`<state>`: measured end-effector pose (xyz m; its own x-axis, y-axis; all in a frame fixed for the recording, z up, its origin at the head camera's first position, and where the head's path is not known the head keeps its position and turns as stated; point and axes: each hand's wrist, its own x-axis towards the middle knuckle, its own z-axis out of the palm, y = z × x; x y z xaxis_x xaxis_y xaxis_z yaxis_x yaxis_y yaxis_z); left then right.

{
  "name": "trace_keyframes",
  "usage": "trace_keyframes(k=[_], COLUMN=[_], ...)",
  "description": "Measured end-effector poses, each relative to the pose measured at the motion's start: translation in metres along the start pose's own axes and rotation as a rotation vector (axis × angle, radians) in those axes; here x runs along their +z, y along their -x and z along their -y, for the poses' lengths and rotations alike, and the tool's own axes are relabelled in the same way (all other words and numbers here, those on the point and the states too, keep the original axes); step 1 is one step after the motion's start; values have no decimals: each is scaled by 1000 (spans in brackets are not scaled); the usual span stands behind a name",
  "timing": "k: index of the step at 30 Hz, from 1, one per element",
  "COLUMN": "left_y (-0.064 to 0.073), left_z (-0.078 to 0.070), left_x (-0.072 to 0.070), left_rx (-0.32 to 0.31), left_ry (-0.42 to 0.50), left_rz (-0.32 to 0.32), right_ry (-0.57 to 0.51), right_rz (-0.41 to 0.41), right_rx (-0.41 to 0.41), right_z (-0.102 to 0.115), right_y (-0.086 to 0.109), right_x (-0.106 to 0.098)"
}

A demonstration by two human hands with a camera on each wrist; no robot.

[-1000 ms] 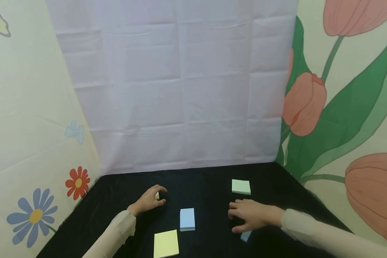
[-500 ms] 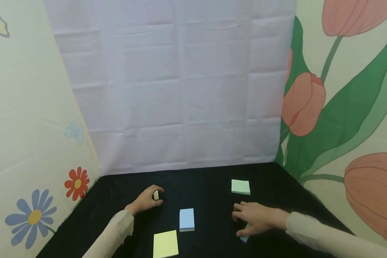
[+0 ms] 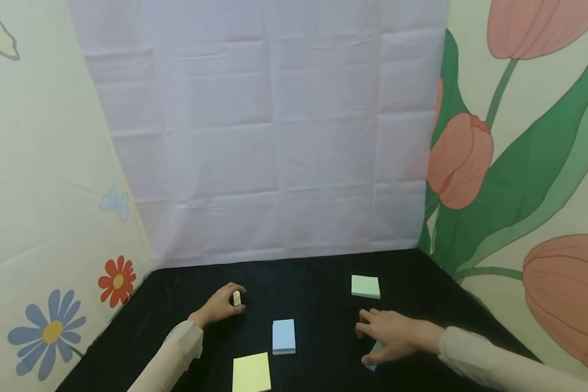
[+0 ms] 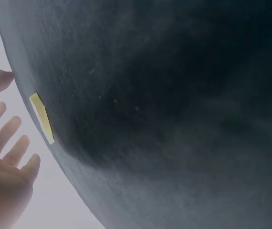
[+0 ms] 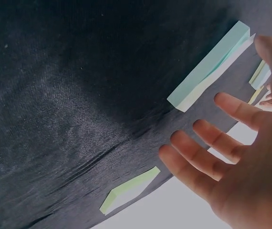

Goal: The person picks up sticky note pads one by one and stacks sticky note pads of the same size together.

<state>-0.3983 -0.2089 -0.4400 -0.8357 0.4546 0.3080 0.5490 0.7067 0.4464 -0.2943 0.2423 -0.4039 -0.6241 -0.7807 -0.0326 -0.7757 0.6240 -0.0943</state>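
Note:
In the head view my left hand [image 3: 219,306] is over the left part of the black-covered table, with a small yellow sticky note pad [image 3: 237,298] partly hidden behind it. The left wrist view shows that pad [image 4: 41,118] just off the relaxed fingers, nothing held. My right hand [image 3: 397,335] hovers over a blue sticky note pad [image 3: 377,348], which it mostly covers. In the right wrist view the fingers are spread and loosely bent near this blue pad [image 5: 210,69]; the thumb tip lies close to its end, and I cannot tell whether it touches.
A thick blue pad [image 3: 284,336] lies between the hands, and a larger yellow pad [image 3: 252,372] sits nearer the front. Behind the right hand is a pale green pad [image 3: 365,286]. A white cloth [image 3: 274,136] hangs along the table's back edge; flowered cloths flank both sides.
My right hand has shifted a little to the right, over the blue pad. My left hand has drawn slightly left, so more of the small yellow pad shows. The pads appear to stay put.

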Motion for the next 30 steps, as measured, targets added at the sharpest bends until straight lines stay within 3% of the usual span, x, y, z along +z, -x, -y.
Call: trace_keyframes(k=[8, 17, 30], left_y=[1, 0, -3], left_z=[-3, 5, 13], left_x=[-1, 0, 0], left_rx=[-2, -9, -56], left_ry=[1, -33, -43], left_rz=[6, 14, 22], right_ry=[2, 52, -31], right_rz=[10, -4, 42], right_rx=[45, 44, 53], right_z=[3, 5, 6], right_y=[6, 8, 8], right_x=[1, 2, 3])
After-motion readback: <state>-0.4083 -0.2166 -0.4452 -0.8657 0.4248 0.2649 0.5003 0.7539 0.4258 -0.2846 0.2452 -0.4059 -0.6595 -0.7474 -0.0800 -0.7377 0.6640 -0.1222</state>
